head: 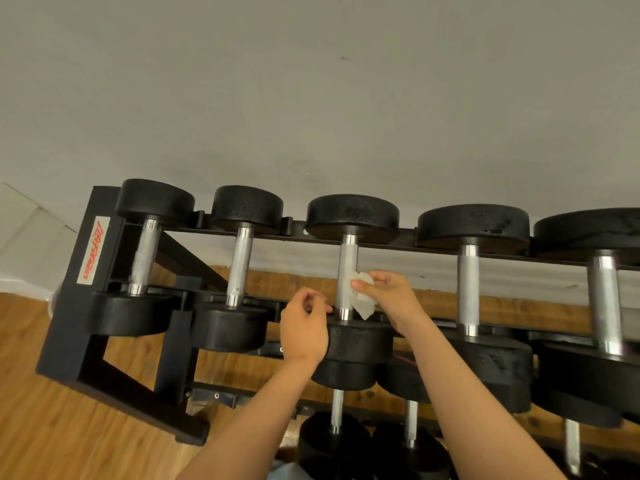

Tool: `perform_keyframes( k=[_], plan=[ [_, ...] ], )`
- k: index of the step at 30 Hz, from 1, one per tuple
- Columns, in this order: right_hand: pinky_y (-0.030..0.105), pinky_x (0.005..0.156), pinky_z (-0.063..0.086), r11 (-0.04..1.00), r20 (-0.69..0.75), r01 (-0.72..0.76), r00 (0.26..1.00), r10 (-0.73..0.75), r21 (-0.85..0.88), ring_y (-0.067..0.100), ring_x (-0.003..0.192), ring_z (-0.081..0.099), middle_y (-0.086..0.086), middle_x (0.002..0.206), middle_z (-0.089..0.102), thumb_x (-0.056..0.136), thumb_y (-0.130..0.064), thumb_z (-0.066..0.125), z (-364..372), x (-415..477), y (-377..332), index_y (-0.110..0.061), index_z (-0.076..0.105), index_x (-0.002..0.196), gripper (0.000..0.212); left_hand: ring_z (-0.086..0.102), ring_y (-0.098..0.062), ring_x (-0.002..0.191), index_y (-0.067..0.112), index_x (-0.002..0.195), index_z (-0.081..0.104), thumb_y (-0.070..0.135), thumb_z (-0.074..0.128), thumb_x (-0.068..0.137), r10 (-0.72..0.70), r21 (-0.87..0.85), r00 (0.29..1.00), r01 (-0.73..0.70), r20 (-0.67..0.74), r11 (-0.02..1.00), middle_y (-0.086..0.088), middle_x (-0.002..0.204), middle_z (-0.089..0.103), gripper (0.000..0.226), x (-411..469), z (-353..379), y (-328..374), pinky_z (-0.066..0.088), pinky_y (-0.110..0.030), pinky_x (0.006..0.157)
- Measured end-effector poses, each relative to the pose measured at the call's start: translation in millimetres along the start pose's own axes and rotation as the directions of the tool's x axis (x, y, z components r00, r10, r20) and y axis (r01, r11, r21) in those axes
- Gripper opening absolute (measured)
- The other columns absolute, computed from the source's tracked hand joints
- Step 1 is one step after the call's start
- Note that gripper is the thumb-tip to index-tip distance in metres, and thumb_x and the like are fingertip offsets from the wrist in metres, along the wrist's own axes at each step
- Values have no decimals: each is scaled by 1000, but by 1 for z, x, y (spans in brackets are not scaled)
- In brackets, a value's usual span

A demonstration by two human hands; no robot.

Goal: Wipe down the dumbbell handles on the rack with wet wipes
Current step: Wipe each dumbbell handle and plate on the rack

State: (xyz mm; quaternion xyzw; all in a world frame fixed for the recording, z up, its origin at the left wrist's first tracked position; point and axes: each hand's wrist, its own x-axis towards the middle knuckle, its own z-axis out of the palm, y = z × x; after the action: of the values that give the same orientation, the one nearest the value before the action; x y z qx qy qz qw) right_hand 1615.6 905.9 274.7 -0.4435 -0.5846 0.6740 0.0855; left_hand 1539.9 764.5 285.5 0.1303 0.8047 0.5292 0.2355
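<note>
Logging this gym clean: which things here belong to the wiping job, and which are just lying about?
Job: crumpled white wet wipe, right hand pinching it, middle knurled chrome dumbbell handle, black metal rack.
Lying about: brown wooden floor, pale grey wall, red-lettered rack label.
</note>
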Motion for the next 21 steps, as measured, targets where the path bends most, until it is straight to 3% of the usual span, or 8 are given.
perform_keyframes(
  k=[2,5,9,12,15,21],
  plan=[
    [13,60,48,996,42,27,999,-23,-90,15,86,66,2,93,71,82,-20,76,-2,-5,4,-8,70,101,23,66,-14,79,15,80,61,11,51,95,3,1,1000,-3,-2,1000,2,73,67,19,0,0,0,50,-30,80],
    [18,61,43,959,138,6,990,35,-284,8,83,61,-2,92,68,80,-26,78,0,-4,-6,-9,70,102,29,66,-13,80,14,81,61,12,51,96,14,14,1000,-14,0,1000,1,75,67,18,1,0,0,49,-27,79],
    [18,61,43,924,142,-16,987,76,-381,7,80,61,-1,90,69,78,-26,80,-8,-5,-6,-12,72,96,24,66,-15,80,13,80,61,11,51,95,12,16,1000,-12,1,1000,2,73,67,18,1,0,-1,49,-30,80],
    [21,63,47,906,137,7,989,56,-423,12,80,62,1,87,69,75,-26,83,-3,-11,-3,-12,72,90,23,65,-15,79,13,79,61,10,51,95,7,12,1000,-7,0,1000,1,73,67,18,1,1,-1,48,-28,78],
    [27,73,51,875,147,-8,985,90,-484,14,84,64,1,92,70,71,-33,85,9,-12,-8,-11,71,97,36,64,-18,78,15,77,61,10,51,94,21,16,1000,-21,-3,1000,-2,74,67,20,1,0,-1,49,-29,77],
    [22,66,47,889,73,-64,991,108,-454,10,84,59,1,99,68,70,-29,86,5,-15,-6,-9,70,108,45,64,-13,78,13,80,61,10,50,95,10,12,1000,-10,0,1000,-1,74,68,19,-1,0,-1,42,-20,71]
  ],
)
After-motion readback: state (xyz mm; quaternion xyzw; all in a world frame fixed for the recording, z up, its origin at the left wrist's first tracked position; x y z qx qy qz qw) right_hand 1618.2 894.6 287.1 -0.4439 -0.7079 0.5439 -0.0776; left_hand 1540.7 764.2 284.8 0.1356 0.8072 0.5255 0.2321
